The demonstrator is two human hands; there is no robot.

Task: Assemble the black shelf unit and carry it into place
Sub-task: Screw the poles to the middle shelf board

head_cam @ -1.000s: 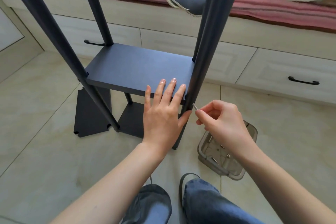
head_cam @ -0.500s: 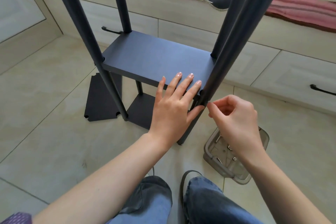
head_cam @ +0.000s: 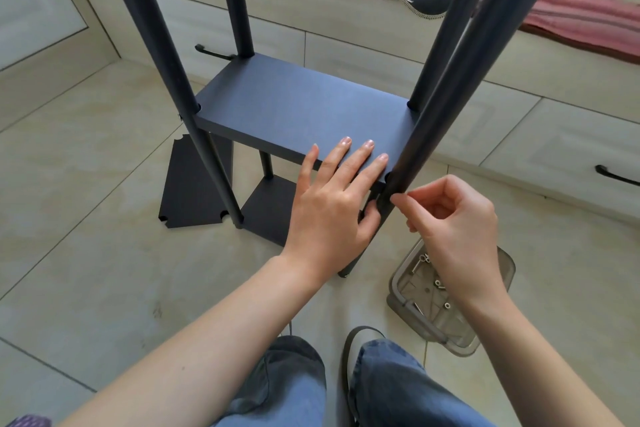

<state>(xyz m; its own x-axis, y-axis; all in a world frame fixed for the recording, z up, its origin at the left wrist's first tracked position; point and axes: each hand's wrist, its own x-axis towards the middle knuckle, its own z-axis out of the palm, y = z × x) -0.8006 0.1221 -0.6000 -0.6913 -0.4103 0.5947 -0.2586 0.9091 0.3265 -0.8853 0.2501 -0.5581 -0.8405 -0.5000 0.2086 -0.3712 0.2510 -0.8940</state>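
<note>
The black shelf unit stands on the tiled floor with four dark poles and a black shelf board (head_cam: 304, 114) fitted between them. My left hand (head_cam: 332, 204) lies flat on the board's near right corner, fingers straight, thumb below the edge beside the near right pole (head_cam: 485, 45). My right hand (head_cam: 453, 225) pinches a small screw against that pole just under the board; the screw itself is hidden by my fingertips. A lower board (head_cam: 266, 215) sits near the floor.
A clear plastic tray (head_cam: 485, 333) with several screws and nuts lies on the floor under my right wrist. A loose black panel (head_cam: 194, 191) lies behind the near left pole (head_cam: 166, 55). White drawers with black handles (head_cam: 616, 177) run behind the unit. My knees are at the bottom.
My right hand moved left and brought the screw from open air up against the near right pole. My left hand stayed on the board. The view shifted closer.
</note>
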